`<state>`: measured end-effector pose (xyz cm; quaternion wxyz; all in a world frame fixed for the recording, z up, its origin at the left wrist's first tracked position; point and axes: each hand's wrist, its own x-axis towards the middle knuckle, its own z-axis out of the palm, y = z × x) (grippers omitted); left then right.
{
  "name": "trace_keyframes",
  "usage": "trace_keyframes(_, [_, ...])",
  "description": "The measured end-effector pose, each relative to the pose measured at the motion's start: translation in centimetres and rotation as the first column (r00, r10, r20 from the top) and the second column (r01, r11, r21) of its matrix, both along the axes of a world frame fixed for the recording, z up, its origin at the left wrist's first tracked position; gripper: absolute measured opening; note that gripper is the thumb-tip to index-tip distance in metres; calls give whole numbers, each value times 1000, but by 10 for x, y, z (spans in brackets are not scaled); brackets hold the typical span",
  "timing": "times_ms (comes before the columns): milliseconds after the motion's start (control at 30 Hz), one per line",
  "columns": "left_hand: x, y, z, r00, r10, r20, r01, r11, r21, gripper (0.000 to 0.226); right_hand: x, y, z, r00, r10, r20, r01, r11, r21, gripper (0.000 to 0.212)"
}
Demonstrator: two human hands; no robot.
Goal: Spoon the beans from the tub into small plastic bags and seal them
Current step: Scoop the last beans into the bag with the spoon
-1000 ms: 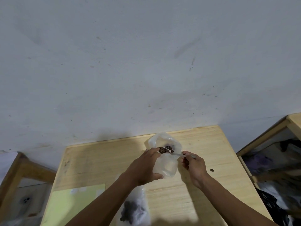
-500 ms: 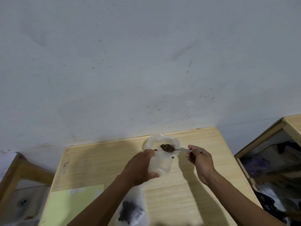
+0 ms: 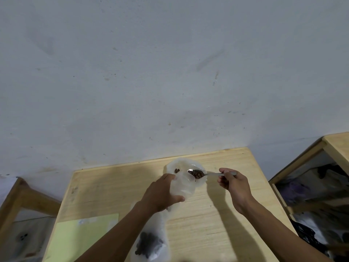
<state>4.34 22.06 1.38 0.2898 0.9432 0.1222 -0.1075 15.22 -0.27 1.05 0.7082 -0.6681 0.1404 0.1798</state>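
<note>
At the near edge of the wooden worktop (image 3: 217, 220) lies a clear bag of beans (image 3: 150, 242), beside a pale green sheet (image 3: 81, 235). Further in, the left hand (image 3: 160, 193) grips the side of a translucent tub (image 3: 186, 176). The right hand (image 3: 233, 183) pinches a spoon (image 3: 205, 174) loaded with beans (image 3: 197, 173) over the tub's open mouth, towards the far edge.

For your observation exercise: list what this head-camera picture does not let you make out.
- Lower part of the held plastic bag: the left hand covers it.
- Spoon handle end: inside the right hand.
- Second bag of beans: blurred, cut by the bottom edge; seal unclear.
- Bean tub: not identifiable.
</note>
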Motion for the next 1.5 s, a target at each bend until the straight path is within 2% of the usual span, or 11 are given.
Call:
trace_keyframes(267, [-2, -3, 0, 1000, 10, 6, -10, 999, -37, 85, -4, -3, 2, 998, -15, -65, 19, 998, 59, 23])
trace_keyframes(400, [-2, -3, 1, 999, 49, 14, -48, 997, -53, 82, -1, -2, 26, 998, -8, 58, 5, 998, 62, 21])
trace_keyframes(533, [1, -3, 2, 995, 90, 40, -87, 994, -69, 80, -4, 0, 46, 967, 122, 222, -107, 991, -75, 19])
trace_keyframes(600, [1, -3, 1, 995, 91, 33, -89, 994, -66, 80, -9, 2, 49, 914, 259, 313, -203, 958, -202, 19])
trace_keyframes(700, [0, -4, -1, 998, 59, 22, -58, 998, -26, 81, -19, 3, 51, 747, 495, 443, -334, 856, -394, 17])
trace_keyframes(767, [-1, -4, -1, 999, 43, 13, -43, 999, -22, 81, -22, 3, 52, 661, 551, 509, -343, 826, -448, 17])
trace_keyframes(800, [-2, -3, -2, 999, 39, 3, -39, 999, -33, 81, -23, 3, 52, 665, 523, 532, -320, 844, -430, 18])
trace_keyframes(900, [-4, -1, -3, 999, 39, -28, -41, 996, -81, 80, -22, -1, 41, 804, 289, 519, -160, 947, -279, 19])
trace_keyframes(967, [-5, 0, -4, 999, 21, -44, -24, 997, -78, 79, -21, 0, 29, 845, 187, 500, -56, 963, -265, 19])
trace_keyframes(1267, [-7, -3, -7, 981, -195, -11, 195, 979, 63, 87, -22, 37, -28, 905, 194, 379, -86, 955, -283, 22])
trace_keyframes(1500, [-8, 4, -8, 958, -277, 75, 261, 951, 168, 83, -22, 42, -50, 973, 49, 225, 9, 969, -248, 22])
